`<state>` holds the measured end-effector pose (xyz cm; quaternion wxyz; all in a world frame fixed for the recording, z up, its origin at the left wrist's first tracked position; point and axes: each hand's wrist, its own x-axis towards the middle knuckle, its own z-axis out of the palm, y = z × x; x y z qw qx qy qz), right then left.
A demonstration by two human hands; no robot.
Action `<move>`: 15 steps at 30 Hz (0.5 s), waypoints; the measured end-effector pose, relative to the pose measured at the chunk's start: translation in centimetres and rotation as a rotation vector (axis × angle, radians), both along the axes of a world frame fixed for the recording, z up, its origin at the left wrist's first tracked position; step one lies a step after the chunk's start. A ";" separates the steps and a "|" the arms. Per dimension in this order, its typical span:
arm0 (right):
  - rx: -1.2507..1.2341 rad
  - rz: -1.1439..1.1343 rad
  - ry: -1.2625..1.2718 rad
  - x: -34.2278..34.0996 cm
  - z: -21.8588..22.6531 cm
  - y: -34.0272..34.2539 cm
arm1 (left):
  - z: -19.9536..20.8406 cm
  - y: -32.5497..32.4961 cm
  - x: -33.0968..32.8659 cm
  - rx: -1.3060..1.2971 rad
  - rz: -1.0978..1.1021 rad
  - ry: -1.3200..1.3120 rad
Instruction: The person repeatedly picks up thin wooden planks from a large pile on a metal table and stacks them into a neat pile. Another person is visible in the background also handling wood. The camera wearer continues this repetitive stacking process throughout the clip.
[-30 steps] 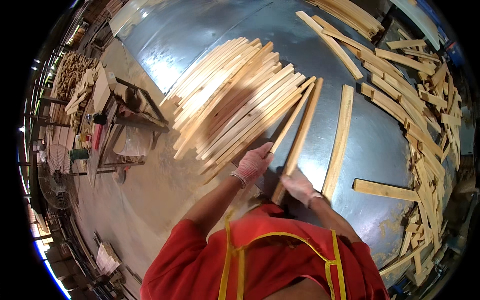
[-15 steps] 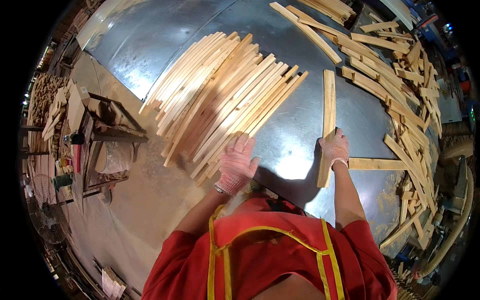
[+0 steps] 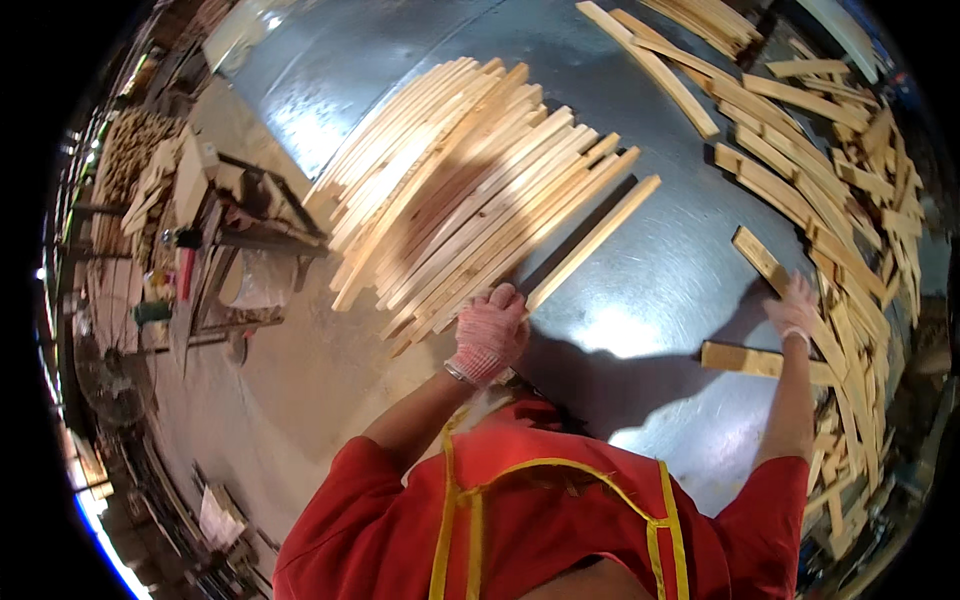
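The metal counter (image 3: 640, 300) is the largest item and serves as the reference. On its left half lies a fanned stack (image 3: 460, 190) of long pale wooden slats, laid side by side and slanting from lower left to upper right. Along the counter's right rim runs a loose pile (image 3: 850, 200) of shorter wood pieces, lying at mixed angles. One single slat (image 3: 595, 243) rests on the counter just right of the stack, parallel to it and slightly apart from its edge.

Beyond the counter's left edge stands a side table (image 3: 210, 200) carrying wood offcuts.

The left hand (image 3: 490, 335), in a pink knit glove, sits at the counter's near edge, at the lower end of the single slat and the stack's lowest slats; its fingers are curled down onto the slat ends. Whether they grip one cannot be told.

The right hand (image 3: 797, 308), also gloved, reaches to the pile on the counter's right. Its fingers close on a short board (image 3: 762, 260).
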<state>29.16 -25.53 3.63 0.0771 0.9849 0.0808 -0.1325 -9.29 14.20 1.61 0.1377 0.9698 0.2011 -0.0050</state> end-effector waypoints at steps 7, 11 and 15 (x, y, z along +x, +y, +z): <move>0.053 0.222 0.267 3.5 -2.1 2.5 | -1.4 4.9 -1.4 0.362 -0.041 -0.095; 0.158 0.442 0.208 -2.5 -0.3 9.2 | -0.7 5.3 -2.2 0.250 0.111 -0.276; 0.354 0.274 0.224 -8.5 0.0 15.8 | 0.3 9.2 -5.3 0.265 0.237 -0.209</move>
